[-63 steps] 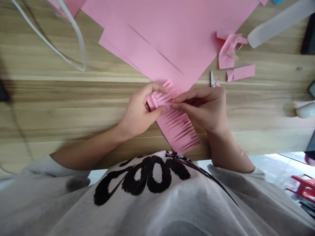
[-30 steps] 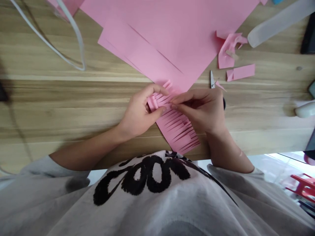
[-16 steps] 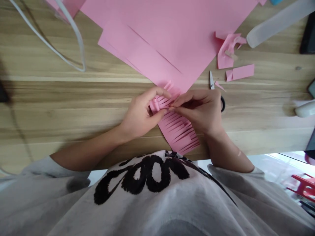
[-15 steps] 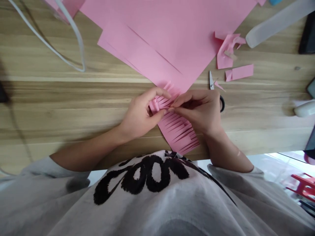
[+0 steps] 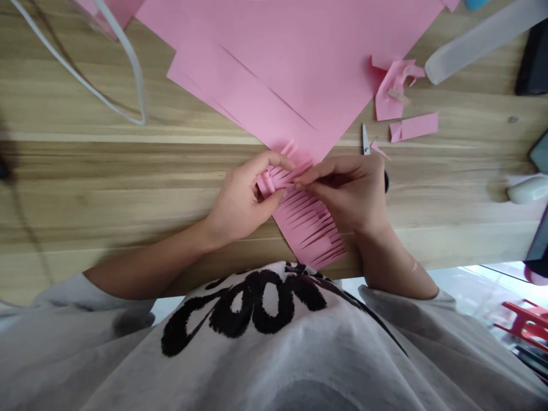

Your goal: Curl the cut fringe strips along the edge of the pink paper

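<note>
A pink paper strip (image 5: pixel 305 220) with many narrow cuts along one side slants across the table edge near my shirt. Several of its upper strands are curled. My left hand (image 5: pixel 246 197) curves around the strip's upper left end, thumb below and index finger above, with the other fingers hidden. Thumb and index finger of my right hand (image 5: pixel 353 191) are pinched together on one strand of the fringe. Just beyond the right hand lie scissors (image 5: pixel 365 142), blade showing and handle mostly covered by that hand.
Large pink paper sheets (image 5: pixel 274 63) cover the table (image 5: pixel 188 165) ahead of my hands. To the right are a crumpled pink scrap (image 5: pixel 389 94), a small pink rectangle (image 5: pixel 414 128) and a whitish translucent bar (image 5: pixel 475 45). A white cable (image 5: pixel 136 74) loops at the left.
My left thumb has drawn back slightly from the right fingertips, leaving a small gap. The right fingertips have shifted a little along the fringe, still pinched. The view has moved slightly.
</note>
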Motion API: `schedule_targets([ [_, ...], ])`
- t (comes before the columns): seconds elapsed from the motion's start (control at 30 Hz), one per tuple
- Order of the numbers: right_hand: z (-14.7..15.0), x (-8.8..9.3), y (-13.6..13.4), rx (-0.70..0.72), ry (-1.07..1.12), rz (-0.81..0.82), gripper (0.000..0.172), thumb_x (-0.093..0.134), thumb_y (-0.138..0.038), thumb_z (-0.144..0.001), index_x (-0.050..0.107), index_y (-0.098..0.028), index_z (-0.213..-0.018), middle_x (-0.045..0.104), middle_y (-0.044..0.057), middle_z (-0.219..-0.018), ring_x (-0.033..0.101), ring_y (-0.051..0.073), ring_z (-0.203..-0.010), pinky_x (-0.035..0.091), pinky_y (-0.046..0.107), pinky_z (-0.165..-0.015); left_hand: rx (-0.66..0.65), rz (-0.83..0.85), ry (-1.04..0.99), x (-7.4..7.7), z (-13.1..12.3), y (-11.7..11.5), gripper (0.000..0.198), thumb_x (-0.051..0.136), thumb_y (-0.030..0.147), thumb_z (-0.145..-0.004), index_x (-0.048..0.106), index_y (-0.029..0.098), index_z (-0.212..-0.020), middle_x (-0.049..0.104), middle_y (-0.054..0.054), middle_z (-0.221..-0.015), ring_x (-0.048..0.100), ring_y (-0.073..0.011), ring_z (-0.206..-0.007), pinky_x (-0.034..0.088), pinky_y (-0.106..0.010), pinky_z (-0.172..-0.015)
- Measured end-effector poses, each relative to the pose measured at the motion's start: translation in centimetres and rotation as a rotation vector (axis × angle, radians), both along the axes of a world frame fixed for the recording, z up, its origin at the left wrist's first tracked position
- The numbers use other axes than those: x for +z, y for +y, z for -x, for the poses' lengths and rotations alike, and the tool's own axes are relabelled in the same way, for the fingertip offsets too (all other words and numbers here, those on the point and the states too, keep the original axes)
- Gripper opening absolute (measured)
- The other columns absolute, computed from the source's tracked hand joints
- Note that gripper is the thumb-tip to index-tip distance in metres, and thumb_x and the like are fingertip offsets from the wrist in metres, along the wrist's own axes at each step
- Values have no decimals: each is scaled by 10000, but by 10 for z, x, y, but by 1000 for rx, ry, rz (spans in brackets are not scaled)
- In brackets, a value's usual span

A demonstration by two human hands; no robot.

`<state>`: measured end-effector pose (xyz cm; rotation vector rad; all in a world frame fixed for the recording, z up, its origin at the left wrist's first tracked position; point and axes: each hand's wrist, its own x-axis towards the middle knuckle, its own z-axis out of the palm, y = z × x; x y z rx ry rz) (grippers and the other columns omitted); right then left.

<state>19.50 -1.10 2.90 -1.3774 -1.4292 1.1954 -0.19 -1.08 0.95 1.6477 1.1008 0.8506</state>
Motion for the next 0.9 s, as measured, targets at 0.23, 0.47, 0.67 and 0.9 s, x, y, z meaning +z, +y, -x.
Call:
schedule_targets([
  [0.23,2,0,0,33,29,3,232,793,-14,-671,743,-240,-649,751,-23,-666,690,146,-616,560,291,-565,-72,4,-35,1,-1,-1,345,649,125,-853,636,221,-1184,722,-22,-1175,711,-188,-1113,568,-346,-1092],
  [0.47,-1,-1,-1,39,4,24,227,782,2,-686,765,-225,-680,763,-30,-683,693,125,-632,546,266,-597,-59,-8,-17,-2,-1,-3,374,623,121,-847,646,235,-1203,715,-21,-1153,718,-175,-994,627,-272,-845],
  [0.67,-3,0,1,-7,-12,-1,285,690,14,-719,813,-234,-784,815,-40,-786,772,153,-741,645,290,-711,8,65,2,-3,0,-2,380,641,168,-835,655,231,-1209,682,-41,-1220,584,-73,-627,480,-185,-496],
  [0.9,-2,3,1,-13,-21,31,180,777,-42,-686,769,-222,-675,781,-28,-705,725,139,-665,580,260,-604,-41,86,-2,-3,0,-3,382,634,187,-850,637,243,-1227,683,-33,-1193,622,-91,-660,537,-204,-547],
])
